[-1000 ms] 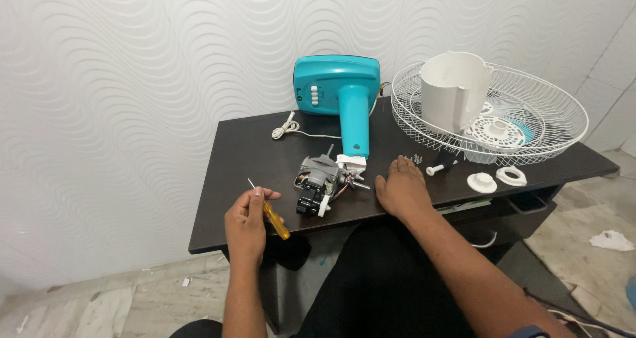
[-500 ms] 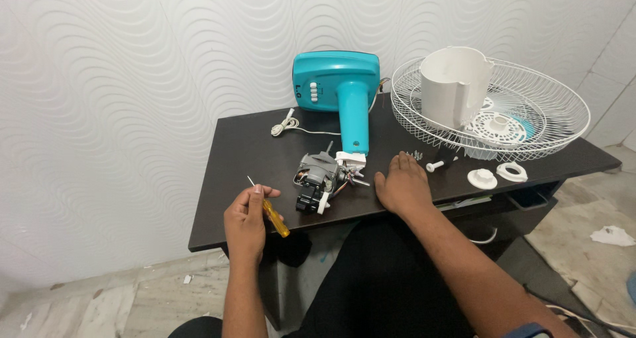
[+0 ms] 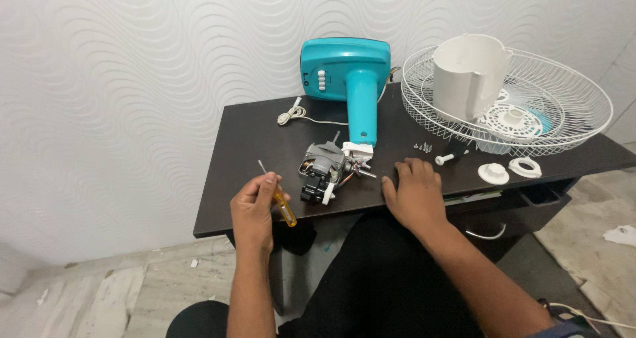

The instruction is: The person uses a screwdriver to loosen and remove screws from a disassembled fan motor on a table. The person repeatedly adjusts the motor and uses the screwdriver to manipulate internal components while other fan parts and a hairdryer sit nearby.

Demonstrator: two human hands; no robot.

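Observation:
My left hand grips a small screwdriver with a yellow handle, its metal tip pointing up and away from me, near the front edge of the dark table. My right hand rests flat on the table with fingers together, holding nothing. Between the hands lies a grey fan motor with loose wires, joined to a white neck piece. Behind it stands a teal fan base with a row of white buttons.
A white wire fan guard lies at the back right with a white motor cover inside it. Several small screws, a white knob and a white ring lie nearby. A coiled white cord sits behind.

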